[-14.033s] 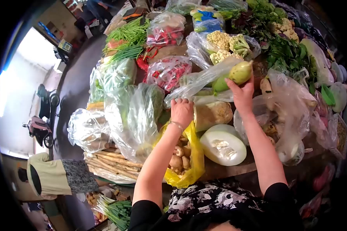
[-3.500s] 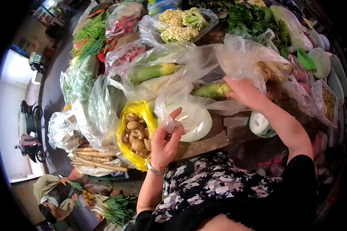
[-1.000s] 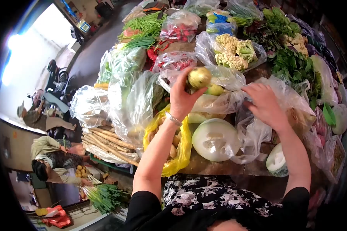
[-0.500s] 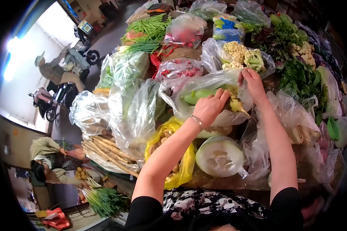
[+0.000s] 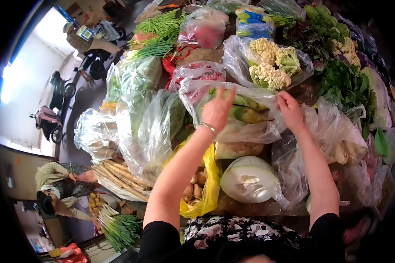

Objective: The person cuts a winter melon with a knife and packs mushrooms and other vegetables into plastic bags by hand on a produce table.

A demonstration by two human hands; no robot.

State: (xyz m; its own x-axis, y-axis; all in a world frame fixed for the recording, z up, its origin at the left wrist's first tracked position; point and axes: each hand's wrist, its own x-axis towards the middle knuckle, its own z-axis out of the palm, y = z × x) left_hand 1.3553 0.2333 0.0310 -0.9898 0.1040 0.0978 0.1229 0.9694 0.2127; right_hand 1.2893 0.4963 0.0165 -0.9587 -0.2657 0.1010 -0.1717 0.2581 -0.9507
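Green radishes (image 5: 245,109) lie inside a clear plastic bag (image 5: 250,133) near the middle of the table. My left hand (image 5: 217,109) is over the bag's left part, fingers apart and somewhat blurred, with nothing visible in it. At the bag's right end, my right hand (image 5: 289,109) pinches the plastic edge. Just below the bag is a large pale root (image 5: 239,150), and below that a cut winter melon (image 5: 250,179) with its white face showing. A yellow bag (image 5: 211,188) of mushrooms stands beside my left forearm.
Cauliflower (image 5: 270,74) in an open bag lies beyond my hands. Bagged pale roots (image 5: 338,144) are on the right, long brown roots (image 5: 120,177) at the lower left. A person (image 5: 59,188) bends over green onions (image 5: 120,228); scooters (image 5: 48,118) stand at the left.
My left hand has moved left, off the radishes, and its fingers have spread. The yellow radish that hung at the bag's front edge now lies within the bag. My right hand still holds the bag's edge.
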